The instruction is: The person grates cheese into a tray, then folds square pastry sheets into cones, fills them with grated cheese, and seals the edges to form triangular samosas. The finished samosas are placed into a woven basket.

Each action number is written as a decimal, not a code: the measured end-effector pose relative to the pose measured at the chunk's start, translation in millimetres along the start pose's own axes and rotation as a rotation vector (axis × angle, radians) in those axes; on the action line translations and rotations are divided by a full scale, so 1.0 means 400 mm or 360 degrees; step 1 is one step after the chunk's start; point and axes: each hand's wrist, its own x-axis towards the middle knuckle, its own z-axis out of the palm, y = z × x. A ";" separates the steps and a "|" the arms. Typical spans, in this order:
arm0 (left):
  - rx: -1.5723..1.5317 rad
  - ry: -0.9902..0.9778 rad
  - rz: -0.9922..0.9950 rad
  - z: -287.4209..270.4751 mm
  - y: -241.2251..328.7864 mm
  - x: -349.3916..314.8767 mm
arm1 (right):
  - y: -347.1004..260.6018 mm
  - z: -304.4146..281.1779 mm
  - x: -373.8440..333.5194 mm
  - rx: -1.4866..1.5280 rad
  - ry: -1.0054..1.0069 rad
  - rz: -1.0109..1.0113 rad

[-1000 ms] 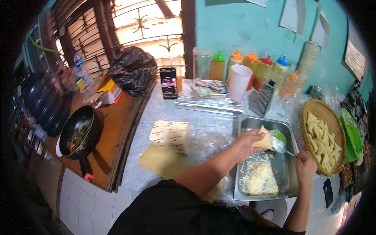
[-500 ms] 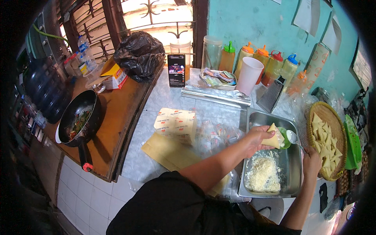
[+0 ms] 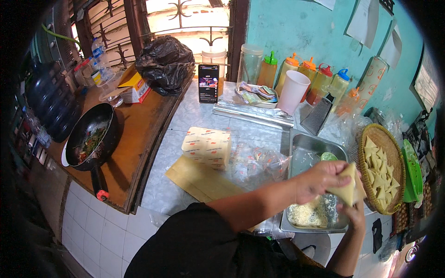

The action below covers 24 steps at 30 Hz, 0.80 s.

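One pastry triangle [image 3: 344, 186] in the narrow grip of the left hand [image 3: 317, 182], right hand [image 3: 353, 215] at its lower edge, grip unclear

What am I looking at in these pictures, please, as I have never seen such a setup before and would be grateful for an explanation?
There is no machine here, only a person's two bare hands. Every picture comes from one wide fisheye camera on their head, looking down, so straight edges bend near the rim.

The left hand holds a folded, pale yellow triangle, apparently pastry. The right hand is at its lower edge; blur hides whether it grips.

On the grey worktop are a metal tray with pale shreds and a green cup, a grater, squeeze bottles and an upright phone. To the right, a woven basket holds similar triangles.
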 end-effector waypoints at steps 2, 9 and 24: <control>0.0052 -0.0095 0.0100 0.044 -0.005 -0.011 | -0.024 0.063 -0.011 0.0349 -0.0049 -0.0312; 0.0450 -0.0173 0.0407 0.107 -0.001 -0.041 | -0.102 0.152 -0.061 0.0602 0.0260 -0.0404; 0.0397 0.0166 0.0619 0.109 -0.032 -0.030 | -0.073 0.096 -0.086 -0.1184 0.0549 -0.0962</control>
